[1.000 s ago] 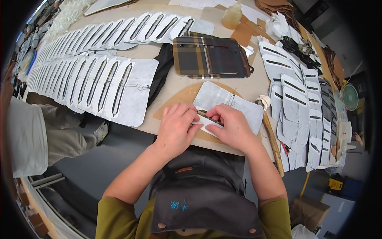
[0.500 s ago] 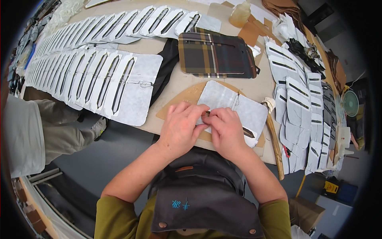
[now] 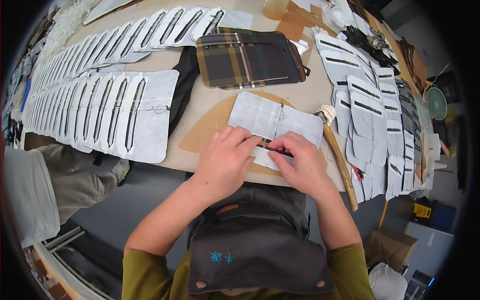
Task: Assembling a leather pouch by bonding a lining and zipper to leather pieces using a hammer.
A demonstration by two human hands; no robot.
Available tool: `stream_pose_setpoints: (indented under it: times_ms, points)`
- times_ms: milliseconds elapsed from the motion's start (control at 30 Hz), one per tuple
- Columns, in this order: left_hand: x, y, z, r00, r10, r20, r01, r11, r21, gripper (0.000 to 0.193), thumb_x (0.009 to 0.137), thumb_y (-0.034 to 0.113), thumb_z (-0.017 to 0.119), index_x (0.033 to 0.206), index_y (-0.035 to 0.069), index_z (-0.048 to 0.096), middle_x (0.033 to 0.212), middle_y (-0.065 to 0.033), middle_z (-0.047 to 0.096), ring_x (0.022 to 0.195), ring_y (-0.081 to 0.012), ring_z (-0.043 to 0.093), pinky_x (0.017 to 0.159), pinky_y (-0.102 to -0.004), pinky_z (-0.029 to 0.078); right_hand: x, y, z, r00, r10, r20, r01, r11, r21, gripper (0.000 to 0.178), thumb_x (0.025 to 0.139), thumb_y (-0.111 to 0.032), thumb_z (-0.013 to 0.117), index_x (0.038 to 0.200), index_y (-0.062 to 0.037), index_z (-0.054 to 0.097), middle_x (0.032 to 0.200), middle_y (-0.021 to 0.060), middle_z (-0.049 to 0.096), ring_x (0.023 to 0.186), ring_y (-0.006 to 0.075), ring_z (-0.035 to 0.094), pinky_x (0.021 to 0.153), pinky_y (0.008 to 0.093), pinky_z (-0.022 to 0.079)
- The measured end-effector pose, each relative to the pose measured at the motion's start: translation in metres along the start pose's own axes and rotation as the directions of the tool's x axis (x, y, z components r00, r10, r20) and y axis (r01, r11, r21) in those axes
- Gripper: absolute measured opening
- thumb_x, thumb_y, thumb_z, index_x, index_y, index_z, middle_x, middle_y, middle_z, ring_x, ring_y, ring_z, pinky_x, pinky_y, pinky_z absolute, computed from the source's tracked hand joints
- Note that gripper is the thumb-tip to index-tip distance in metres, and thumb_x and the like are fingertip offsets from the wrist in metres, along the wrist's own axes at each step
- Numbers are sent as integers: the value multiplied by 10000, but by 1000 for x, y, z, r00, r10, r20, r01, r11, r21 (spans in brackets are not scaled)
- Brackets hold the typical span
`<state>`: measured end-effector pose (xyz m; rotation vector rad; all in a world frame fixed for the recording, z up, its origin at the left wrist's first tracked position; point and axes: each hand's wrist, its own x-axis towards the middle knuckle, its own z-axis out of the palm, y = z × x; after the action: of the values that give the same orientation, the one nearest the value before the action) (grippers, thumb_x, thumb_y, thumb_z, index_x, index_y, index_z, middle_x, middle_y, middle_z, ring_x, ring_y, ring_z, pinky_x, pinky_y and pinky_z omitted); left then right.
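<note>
A pale grey-white backed fabric panel lies in front of me on a tan rounded board. Along its near side runs a slot with dark plaid cloth showing inside. My left hand bends over the slot's left part, fingers closed at its edge; the fingertips are partly hidden. My right hand pinches the slot's edge farther right, thumb below and fingers above. The hands cover both ends of the slot.
A hammer with a wooden handle and wrapped head lies right of the board. Plaid panels are stacked beyond. Rows of slotted panels spread left, more slotted panels right. Someone's trousered leg is at the left.
My hands have moved apart; the right hand has slid right along the slot, exposing plaid cloth between them. The whole view has shifted a little.
</note>
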<state>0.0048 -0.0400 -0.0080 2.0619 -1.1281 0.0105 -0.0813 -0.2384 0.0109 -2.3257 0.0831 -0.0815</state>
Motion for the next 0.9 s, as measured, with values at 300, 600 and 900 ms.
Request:
stream_pose_setpoints:
  times_ms: [300,600,900]
  points:
    - [3,-3,6,997,-65,40,70,988,-140,308,772,-29,746,1056,80,696,1036,-95,611,1002,-321,596,880,-414,469,-2,10,6,994,-87,-65,92,992,83,163,849,32,685,977,-52,742,909,98,666,874,301,642,745,401,510]
    - [1,-4,7,999,-8,47,11,997,-75,229,793,-12,743,1006,52,689,994,-92,607,946,-316,587,840,-422,463,-2,13,12,928,-369,-60,357,923,-145,278,734,75,684,972,-47,759,936,79,649,848,291,623,738,394,505]
    - [-14,-9,0,997,-12,-71,13,1000,21,221,783,63,805,973,43,694,955,-82,631,933,-313,572,809,-405,476,-10,21,9,963,-237,-126,240,971,5,250,788,27,710,1026,-46,686,940,117,634,887,337,610,778,413,494]
